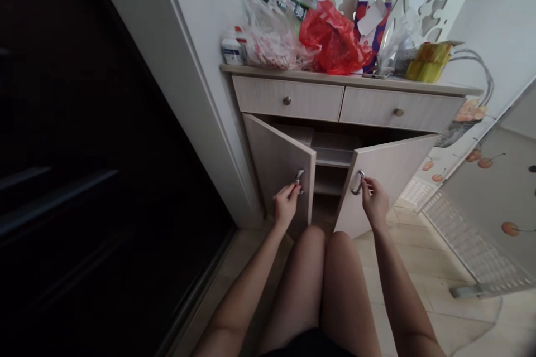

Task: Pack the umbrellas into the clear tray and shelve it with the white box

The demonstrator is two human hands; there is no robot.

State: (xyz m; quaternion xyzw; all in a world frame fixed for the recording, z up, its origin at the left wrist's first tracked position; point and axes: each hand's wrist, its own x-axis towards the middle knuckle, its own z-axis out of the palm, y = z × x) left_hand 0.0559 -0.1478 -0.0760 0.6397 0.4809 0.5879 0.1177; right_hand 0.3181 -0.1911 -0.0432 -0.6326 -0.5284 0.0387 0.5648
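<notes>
A pale wooden cabinet has its left door [280,164] and right door [389,181] swung partly outward. My left hand [286,203] grips the left door's metal handle [300,174] between thumb and fingers. On the other side, my right hand [374,199] is closed around the right door's metal handle [359,181]. Through the gap between the doors, a shelf [330,160] shows, with dark space around it. Deeper parts of the interior are hidden by the doors and shadow. Two closed drawers [288,101] with round knobs sit above the doors.
On the cabinet top [310,76] lie a red plastic bag [333,39], a clear bag [274,33], a white bottle [231,50] and a yellow package [429,61]. A dark door panel [104,178] stands at left. My knees are close before the doors.
</notes>
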